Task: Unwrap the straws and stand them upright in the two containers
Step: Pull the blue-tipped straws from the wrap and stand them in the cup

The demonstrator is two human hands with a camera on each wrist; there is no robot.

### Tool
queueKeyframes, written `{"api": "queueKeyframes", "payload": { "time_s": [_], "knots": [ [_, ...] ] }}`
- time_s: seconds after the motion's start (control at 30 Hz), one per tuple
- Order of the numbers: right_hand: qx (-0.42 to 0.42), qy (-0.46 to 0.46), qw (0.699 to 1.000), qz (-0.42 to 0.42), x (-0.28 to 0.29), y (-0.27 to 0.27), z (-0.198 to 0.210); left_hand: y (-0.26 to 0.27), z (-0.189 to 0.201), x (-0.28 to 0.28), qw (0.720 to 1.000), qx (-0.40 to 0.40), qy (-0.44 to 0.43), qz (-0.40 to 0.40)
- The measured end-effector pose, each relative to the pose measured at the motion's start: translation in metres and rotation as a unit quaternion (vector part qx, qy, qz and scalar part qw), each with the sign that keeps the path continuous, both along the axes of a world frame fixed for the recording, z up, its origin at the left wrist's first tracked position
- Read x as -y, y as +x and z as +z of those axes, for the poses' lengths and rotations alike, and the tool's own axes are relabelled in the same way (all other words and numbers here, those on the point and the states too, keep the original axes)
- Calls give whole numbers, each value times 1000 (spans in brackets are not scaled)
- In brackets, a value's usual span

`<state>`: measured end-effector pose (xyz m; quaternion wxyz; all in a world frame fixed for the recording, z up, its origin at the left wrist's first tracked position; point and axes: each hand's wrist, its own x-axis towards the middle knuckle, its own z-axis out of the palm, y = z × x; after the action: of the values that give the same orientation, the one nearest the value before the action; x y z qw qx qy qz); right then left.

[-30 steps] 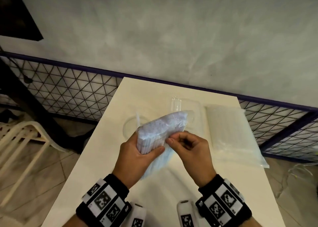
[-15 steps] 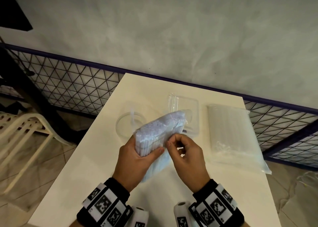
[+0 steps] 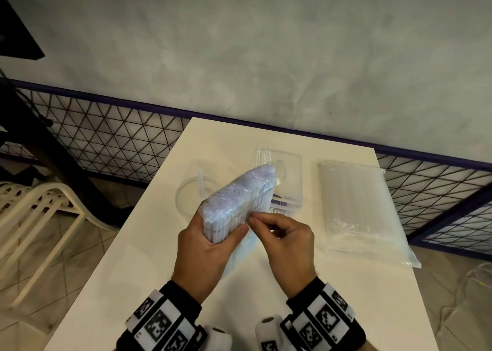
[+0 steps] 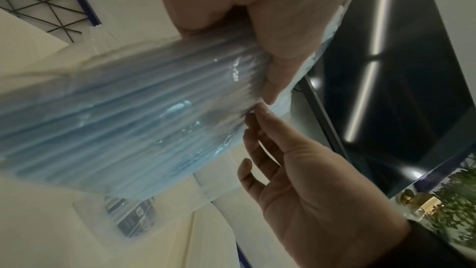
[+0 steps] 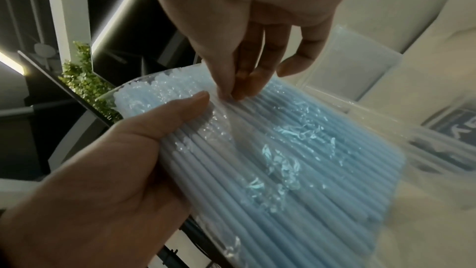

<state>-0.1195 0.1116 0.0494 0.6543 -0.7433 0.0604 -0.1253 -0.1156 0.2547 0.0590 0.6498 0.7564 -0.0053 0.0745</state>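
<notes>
A pack of pale blue straws (image 3: 239, 199) in clear film is held up over the white table (image 3: 149, 276). My left hand (image 3: 210, 236) grips its near end, thumb across the front. My right hand (image 3: 279, 231) pinches the film beside that thumb. The right wrist view shows the right fingertips (image 5: 231, 91) lifting a fold of film off the straws (image 5: 296, 160), next to the left thumb (image 5: 185, 107). Behind the pack stand a round clear container (image 3: 186, 193) with one straw in it and a rectangular clear container (image 3: 291, 164).
A second flat bag of clear straws (image 3: 356, 207) lies on the right side of the table. A mesh railing (image 3: 106, 143) and a grey wall run behind the table. A white chair (image 3: 34, 212) stands on the floor at left.
Both hands keep the pack in nearly the same place. The right fingertips have tightened on the film beside the left thumb. The head view has shifted a little.
</notes>
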Motion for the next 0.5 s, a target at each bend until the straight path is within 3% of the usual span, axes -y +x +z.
{"api": "queueKeyframes", "payload": {
  "time_s": [0.13, 0.37, 0.5],
  "knots": [
    [-21, 14, 999, 23, -2, 1, -1, -2, -2, -7, 1000, 0, -1, -3],
    [23, -143, 988, 46, -18, 1, -3, -2, -1, -18, 1000, 9, -13, -13],
    [8, -150, 983, 109, -10, -1, 3, 3, -1, -28, 1000, 12, -13, -19]
  ]
}}
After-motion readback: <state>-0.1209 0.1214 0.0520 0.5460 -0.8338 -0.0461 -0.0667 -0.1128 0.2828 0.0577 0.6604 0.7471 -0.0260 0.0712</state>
